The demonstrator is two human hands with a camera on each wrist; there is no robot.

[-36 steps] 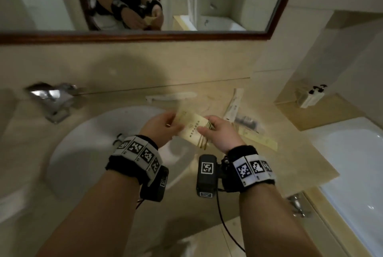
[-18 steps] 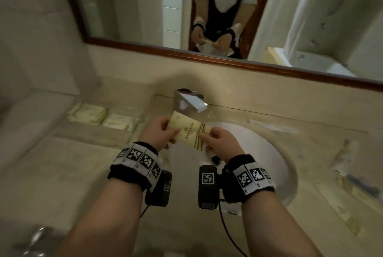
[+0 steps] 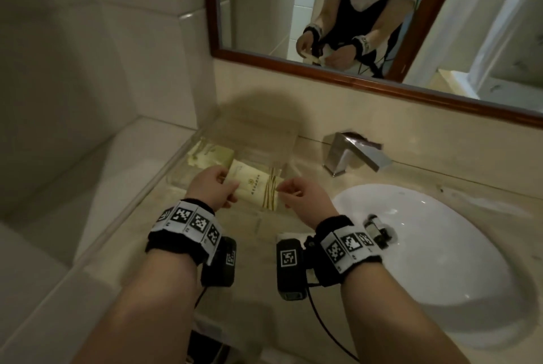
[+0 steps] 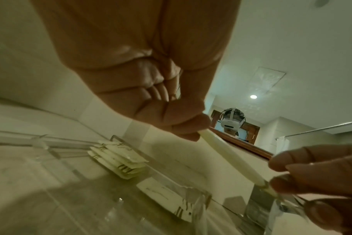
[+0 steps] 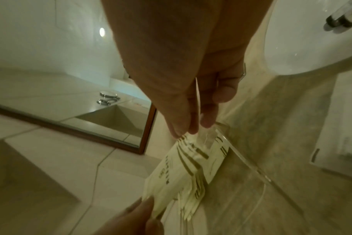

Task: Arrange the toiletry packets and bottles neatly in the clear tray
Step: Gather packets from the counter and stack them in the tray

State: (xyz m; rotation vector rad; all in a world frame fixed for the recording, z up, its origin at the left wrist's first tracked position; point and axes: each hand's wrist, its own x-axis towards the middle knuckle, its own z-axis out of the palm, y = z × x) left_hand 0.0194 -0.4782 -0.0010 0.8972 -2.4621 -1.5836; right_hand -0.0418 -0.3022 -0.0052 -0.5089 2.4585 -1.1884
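My left hand (image 3: 212,187) pinches the packet's (image 3: 255,189) left end; my right hand (image 3: 305,196) pinches its striped end. Packet held level over the tray's (image 3: 289,140) near edge, at 12 o'clock. More packets (image 3: 209,155) lie inside, at 11.

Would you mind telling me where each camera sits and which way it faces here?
Head: worn high, looks down at left hand, right hand, both forearms, packet, clear tray.
Left wrist: under the left hand, looks up past the packet.
Right wrist: under the right hand, looks along the packet.
All three share the packet.
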